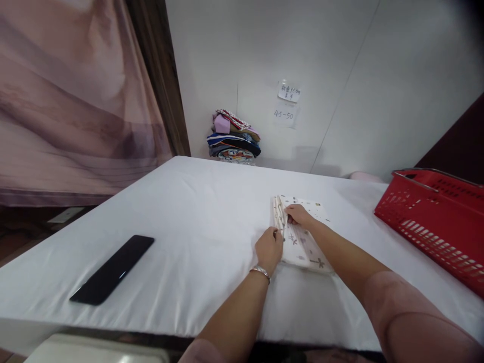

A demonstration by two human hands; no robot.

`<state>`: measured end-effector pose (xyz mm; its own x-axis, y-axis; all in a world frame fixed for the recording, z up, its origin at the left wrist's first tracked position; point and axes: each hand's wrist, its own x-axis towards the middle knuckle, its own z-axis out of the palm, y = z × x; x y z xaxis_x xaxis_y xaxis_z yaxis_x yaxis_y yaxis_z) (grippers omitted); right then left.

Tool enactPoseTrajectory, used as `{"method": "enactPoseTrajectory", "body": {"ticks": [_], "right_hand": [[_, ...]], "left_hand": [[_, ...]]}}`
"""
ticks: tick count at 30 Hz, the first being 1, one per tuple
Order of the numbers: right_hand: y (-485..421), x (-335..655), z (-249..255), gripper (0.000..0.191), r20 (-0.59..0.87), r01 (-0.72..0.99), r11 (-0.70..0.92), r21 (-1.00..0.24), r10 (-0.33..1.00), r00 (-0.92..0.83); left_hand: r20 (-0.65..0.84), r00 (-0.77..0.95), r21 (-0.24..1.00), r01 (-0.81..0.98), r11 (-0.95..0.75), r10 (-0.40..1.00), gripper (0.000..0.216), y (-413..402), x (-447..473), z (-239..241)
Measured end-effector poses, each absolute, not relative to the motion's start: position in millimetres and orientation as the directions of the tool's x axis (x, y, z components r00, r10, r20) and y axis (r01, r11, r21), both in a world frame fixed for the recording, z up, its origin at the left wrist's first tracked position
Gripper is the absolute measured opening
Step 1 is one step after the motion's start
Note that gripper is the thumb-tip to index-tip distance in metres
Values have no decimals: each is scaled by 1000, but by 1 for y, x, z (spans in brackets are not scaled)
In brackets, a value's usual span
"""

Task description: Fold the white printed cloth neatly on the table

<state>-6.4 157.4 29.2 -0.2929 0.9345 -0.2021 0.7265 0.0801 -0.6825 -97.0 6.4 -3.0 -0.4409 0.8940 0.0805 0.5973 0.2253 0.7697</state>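
In the center right of the frame, a folded white cloth (302, 248) with small palm-tree prints is lying on a white-covered table (204, 217). The right hand (299, 216) is pinching the cloth's upper-left part, thumb and fingers closing on a raised fold. The left hand (269, 247), just below and to the left, is curling its fingers against the left edge; they are partly hiding, so whether it is gripping cannot be told. A silvery bracelet (260, 273) is circling the left wrist. A black phone-like slab (113, 269) is lying in the lower left, well apart from the hands. A red basket (434, 222) is standing at the right edge, and a stack of folded fabrics (234, 138) is sitting at upper center, near the wall (264, 50).
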Motion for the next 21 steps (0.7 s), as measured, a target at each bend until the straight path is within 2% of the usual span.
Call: {"method": "enactPoseTrajectory", "body": {"ticks": [6, 11, 15, 21], "right_hand": [[161, -14, 29, 9, -97, 818, 149, -556, 965, -242], [161, -20, 30, 15, 41, 871, 264, -415, 961, -272], [163, -20, 30, 13, 41, 868, 353, -350, 931, -363], [167, -23, 31, 14, -13, 873, 398, -283, 908, -418]], "left_hand": [[108, -481, 821, 536, 194, 870, 22, 9, -97, -7], [252, -467, 863, 504, 21, 848, 23, 12, -95, -11], [277, -422, 881, 470, -53, 863, 16, 12, -94, -10], [221, -401, 881, 473, -6, 889, 11, 11, -94, -9]]}}
